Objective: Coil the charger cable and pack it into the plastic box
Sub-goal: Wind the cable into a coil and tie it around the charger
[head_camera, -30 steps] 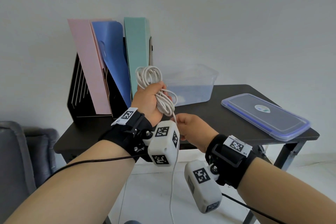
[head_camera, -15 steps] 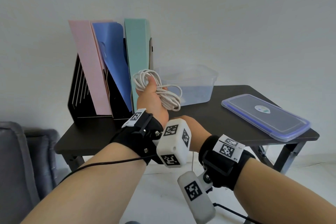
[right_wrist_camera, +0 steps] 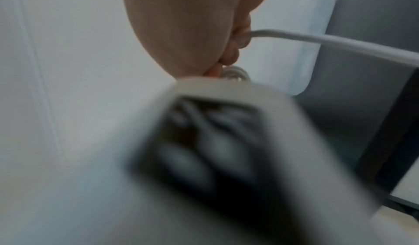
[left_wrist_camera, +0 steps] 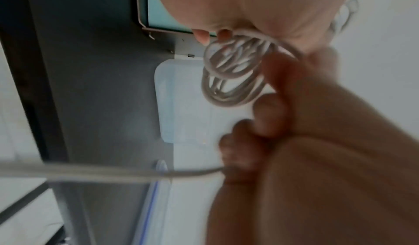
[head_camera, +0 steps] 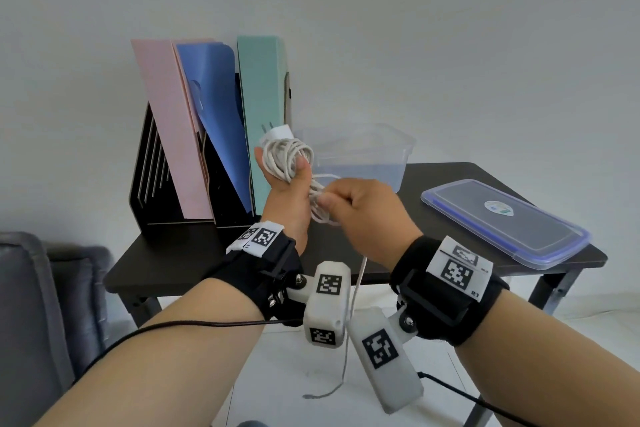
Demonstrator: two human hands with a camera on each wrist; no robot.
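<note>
My left hand (head_camera: 287, 184) holds a bundle of white charger cable (head_camera: 285, 158) wound in several loops, raised above the table's front edge; the white plug (head_camera: 278, 132) sticks up at the top. My right hand (head_camera: 360, 204) grips the cable just right of the bundle, and the loose tail (head_camera: 353, 302) hangs down from it toward the floor. In the left wrist view the coil (left_wrist_camera: 233, 73) shows between both hands. The clear plastic box (head_camera: 363, 156) stands open on the table behind the hands. Its blue-rimmed lid (head_camera: 502, 218) lies at the right.
A black file rack (head_camera: 152, 177) with pink, blue and green folders (head_camera: 263, 107) stands at the table's back left. The dark table (head_camera: 446, 177) has a grey chair (head_camera: 31, 305) to its left and a white floor beneath.
My right hand has risen from below the table edge up beside the bundle, carrying the cable up. The left hand has turned, and the plug now shows on top.
</note>
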